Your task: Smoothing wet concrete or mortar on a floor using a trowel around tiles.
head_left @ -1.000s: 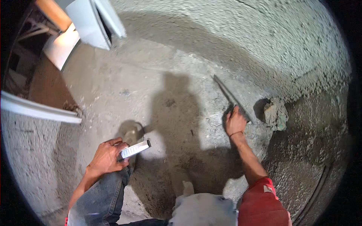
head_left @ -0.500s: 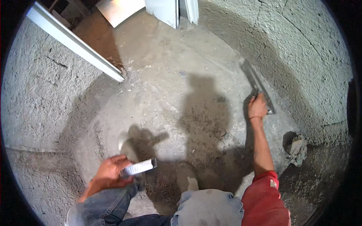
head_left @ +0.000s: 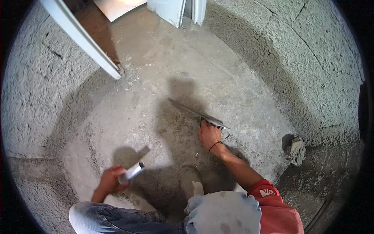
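Observation:
My right hand [head_left: 210, 135] is wrapped round the handle of a long, narrow steel trowel [head_left: 214, 120]. The trowel lies at a slant just above or against the rough grey floor [head_left: 230, 89]; whether it touches is unclear. Low on the left, my left hand [head_left: 110, 180] grips a short whitish, box-shaped piece [head_left: 133, 172] with a dark far end, whose exact kind I cannot make out. It is held over the floor beside my left knee [head_left: 113, 216]. My fingers hide its near end.
Rough plastered walls rise on the left [head_left: 35, 97] and right [head_left: 315, 58]. A white door frame post [head_left: 82, 37] stands at the far left, with white panels [head_left: 165, 11] at the back. A crumpled greyish lump [head_left: 297, 152] rests by the right wall.
My right hand has swept the trowel from beside the right wall leftward to the middle of the floor. My left hand has shifted slightly, and its whitish piece now tilts more upward. The view has moved a little.

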Demonstrator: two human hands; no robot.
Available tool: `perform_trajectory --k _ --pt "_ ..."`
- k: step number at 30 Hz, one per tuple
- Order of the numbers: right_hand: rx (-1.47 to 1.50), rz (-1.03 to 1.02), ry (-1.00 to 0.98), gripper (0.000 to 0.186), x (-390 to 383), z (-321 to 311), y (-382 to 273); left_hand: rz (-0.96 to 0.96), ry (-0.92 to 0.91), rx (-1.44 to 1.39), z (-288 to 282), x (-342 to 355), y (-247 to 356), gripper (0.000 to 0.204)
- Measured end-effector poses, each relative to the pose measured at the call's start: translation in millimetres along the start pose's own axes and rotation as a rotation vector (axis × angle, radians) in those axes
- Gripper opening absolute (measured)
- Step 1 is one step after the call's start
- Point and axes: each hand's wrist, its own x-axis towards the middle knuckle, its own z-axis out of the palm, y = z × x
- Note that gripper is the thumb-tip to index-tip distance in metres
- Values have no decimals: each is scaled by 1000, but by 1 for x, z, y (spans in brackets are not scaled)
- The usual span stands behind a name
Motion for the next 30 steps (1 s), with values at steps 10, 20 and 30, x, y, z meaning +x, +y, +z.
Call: perform_trajectory --k 10,20,30 --pt "-176 903 487 28 -186 -42 133 185 -199 555 -178 126 -61 36" --pt "33 803 239 42 -140 47 -38 321 -76 390 -115 203 -79 33" --pt "-294 387 55 36 -207 -11 -16 275 -236 477 -64 181 -130 32"
